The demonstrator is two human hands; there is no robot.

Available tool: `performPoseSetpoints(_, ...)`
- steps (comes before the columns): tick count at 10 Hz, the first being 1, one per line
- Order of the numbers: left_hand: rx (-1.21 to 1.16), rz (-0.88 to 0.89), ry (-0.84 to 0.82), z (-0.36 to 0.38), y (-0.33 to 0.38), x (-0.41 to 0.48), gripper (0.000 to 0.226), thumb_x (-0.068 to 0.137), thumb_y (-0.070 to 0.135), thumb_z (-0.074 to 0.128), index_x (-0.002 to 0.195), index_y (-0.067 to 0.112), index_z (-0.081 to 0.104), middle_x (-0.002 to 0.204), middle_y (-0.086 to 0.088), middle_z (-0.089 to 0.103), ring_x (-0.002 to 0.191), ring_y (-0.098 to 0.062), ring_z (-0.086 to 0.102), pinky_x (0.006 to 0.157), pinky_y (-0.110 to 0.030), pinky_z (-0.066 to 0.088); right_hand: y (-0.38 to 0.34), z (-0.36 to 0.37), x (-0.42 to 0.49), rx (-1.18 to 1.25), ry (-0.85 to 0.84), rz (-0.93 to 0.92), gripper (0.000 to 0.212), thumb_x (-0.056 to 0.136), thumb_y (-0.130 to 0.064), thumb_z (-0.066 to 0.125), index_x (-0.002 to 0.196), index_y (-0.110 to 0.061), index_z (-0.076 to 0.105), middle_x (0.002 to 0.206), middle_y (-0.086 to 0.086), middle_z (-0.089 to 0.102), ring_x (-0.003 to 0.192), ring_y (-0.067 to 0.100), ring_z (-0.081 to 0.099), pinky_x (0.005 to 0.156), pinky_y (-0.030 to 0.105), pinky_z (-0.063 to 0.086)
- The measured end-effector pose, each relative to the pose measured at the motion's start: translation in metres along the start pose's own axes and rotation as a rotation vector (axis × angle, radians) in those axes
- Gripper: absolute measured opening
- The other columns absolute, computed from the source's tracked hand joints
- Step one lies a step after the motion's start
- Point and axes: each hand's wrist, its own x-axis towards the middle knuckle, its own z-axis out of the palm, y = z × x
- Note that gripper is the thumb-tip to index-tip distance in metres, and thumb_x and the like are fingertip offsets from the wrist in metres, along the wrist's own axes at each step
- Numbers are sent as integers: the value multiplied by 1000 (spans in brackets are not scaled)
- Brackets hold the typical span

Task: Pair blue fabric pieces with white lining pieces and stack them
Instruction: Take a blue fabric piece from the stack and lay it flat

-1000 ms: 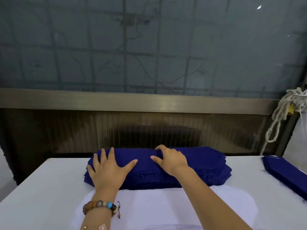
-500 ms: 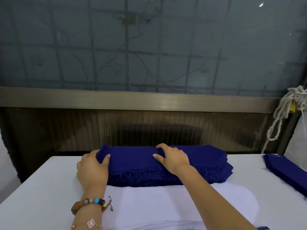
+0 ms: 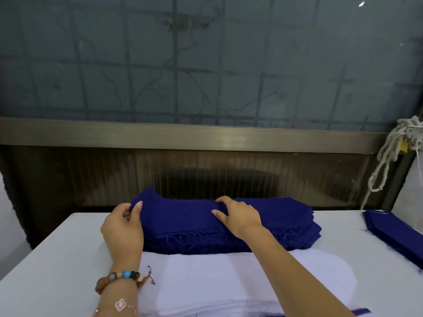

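The top blue piece point(image 3: 178, 213) was pinched at its lifted left end in the grip of the left hand point(image 3: 123, 227) — seemingly to peel one layer free. The right hand point(image 3: 238, 216) was laid open on the blue fabric stack point(image 3: 286, 234), probably to steady it. Navy and fray-edged, the stack was set on the counter point(image 3: 57, 259) behind the white lining pieces point(image 3: 251, 277).

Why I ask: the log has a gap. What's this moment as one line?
left hand: pinches raised left end of top blue piece | right hand: rests on blue stack | white lining: flat, near side
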Motion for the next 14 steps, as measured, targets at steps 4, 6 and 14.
performPoseSetpoints(4, -16, 93, 70, -6, 3, -3, 25, 90, 9, 64, 114, 4, 68, 93, -10, 66, 81, -17, 57, 73, -27, 45, 0, 4, -1, -9, 27, -3, 50, 98, -55, 36, 142, -32, 33, 114, 3, 65, 95, 21, 63, 71, 31, 48)
performPoseSetpoints(6, -15, 60, 105, -9, -1, -2, 7, 90, 11, 66, 92, 5, 64, 79, -7, 63, 70, -18, 58, 59, -15, 38, 0, 5, 1, -17, 28, 5, 49, 98, -55, 36, 142, -33, 33, 114, 3, 64, 96, 22, 63, 70, 32, 48)
performPoseSetpoints(14, -249, -151, -287, 1, -13, 5, 22, 84, 27, 73, 105, 23, 66, 90, 5, 72, 91, -20, 69, 80, -42, 58, 1, 7, -1, -36, 45, -6, 50, 99, -55, 34, 143, -32, 31, 114, 4, 64, 95, 23, 63, 64, 30, 44)
